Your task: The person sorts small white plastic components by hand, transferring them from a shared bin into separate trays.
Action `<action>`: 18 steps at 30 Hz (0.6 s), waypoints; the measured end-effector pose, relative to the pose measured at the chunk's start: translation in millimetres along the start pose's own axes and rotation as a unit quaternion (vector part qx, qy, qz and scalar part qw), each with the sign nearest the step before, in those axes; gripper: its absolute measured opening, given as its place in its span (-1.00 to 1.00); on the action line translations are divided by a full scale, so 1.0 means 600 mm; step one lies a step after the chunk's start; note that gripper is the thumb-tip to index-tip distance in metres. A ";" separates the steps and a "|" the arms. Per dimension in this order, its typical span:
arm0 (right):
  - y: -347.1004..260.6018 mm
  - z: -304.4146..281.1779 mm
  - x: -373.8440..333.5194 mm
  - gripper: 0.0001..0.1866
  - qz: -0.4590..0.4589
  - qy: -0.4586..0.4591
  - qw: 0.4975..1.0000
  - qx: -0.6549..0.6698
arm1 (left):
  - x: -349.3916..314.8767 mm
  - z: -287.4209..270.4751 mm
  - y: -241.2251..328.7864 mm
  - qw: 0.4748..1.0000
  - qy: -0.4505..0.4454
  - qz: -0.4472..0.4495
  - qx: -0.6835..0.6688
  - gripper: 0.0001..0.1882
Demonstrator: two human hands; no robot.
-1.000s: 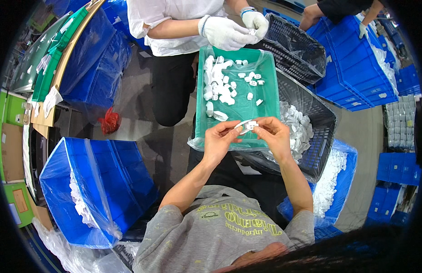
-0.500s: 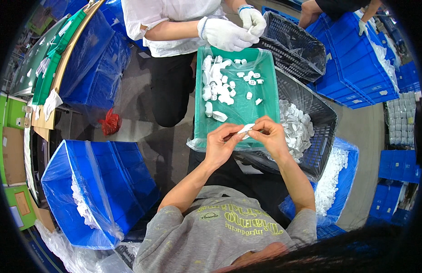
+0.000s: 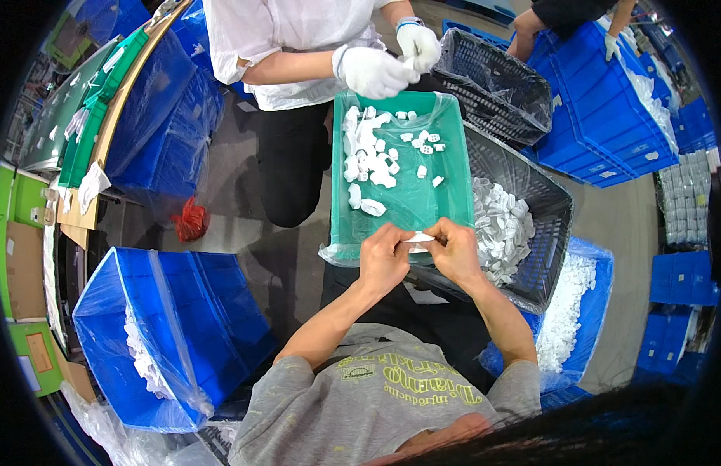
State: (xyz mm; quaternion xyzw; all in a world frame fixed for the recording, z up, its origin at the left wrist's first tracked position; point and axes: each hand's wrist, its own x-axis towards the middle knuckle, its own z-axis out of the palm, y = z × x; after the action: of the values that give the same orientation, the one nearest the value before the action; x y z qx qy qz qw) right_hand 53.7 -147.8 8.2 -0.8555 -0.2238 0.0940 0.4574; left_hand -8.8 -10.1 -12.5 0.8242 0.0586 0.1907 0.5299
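Note:
Between my two hands is a small white plastic part (image 3: 419,237), longish and mostly covered by my fingers. My left hand (image 3: 384,252) pinches one end of it and my right hand (image 3: 455,250) pinches the other. Both hands are over the near edge of a green tray (image 3: 422,210) lined with clear film. Several white plastic pieces (image 3: 368,155) lie heaped in its left half, with small blocky ones (image 3: 428,141) scattered at the right. Two longer white pieces (image 3: 373,207) lie apart, nearer to my left hand.
Right of the tray, a black crate (image 3: 553,225) holds many white pieces (image 3: 500,225). Blue bins stand at left (image 3: 189,311) and lower right (image 3: 597,311). Across the tray, a person's white-gloved hands (image 3: 387,66) work together. A red bag (image 3: 190,220) lies on the floor.
Both hands have shifted slightly toward me, and the white part has turned from slanted to level between them. The gloved hands opposite have moved a little left.

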 end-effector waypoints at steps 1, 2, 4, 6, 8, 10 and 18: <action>0.002 0.003 -0.001 -0.87 -0.010 0.016 1.000 -0.020 | 0.000 0.002 -0.002 1.000 0.003 0.004 0.022 -0.85; 0.004 0.005 -0.003 -0.87 -0.010 0.017 1.000 -0.019 | -0.001 0.004 -0.003 1.000 0.002 0.004 0.022 -0.85; 0.009 0.006 -0.003 -0.87 -0.033 0.034 0.999 -0.021 | 0.001 0.008 -0.005 1.000 0.012 0.008 0.012 -0.88; 0.008 0.004 -0.003 -0.87 -0.014 0.030 0.999 0.004 | 0.001 0.011 -0.003 1.000 0.008 -0.001 0.015 -0.86; 0.010 -0.001 -0.003 -0.87 0.006 0.025 0.999 0.029 | 0.001 0.012 -0.002 1.000 0.003 -0.012 0.016 -0.85; 0.020 -0.015 -0.002 -0.86 0.014 0.009 0.995 0.099 | 0.008 0.009 0.002 0.999 -0.033 0.009 -0.013 -0.82; 0.101 -0.194 -0.025 -0.79 0.015 0.120 0.964 -0.238 | 0.029 -0.021 -0.004 0.987 -0.055 -0.072 -0.130 -0.77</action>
State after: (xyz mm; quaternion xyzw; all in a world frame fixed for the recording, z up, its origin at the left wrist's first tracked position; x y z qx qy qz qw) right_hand 100.9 -269.9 23.2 -0.9478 -0.1706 -0.0586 0.2629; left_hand 2.6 6.8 -5.6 0.7515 0.0633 0.1129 0.6469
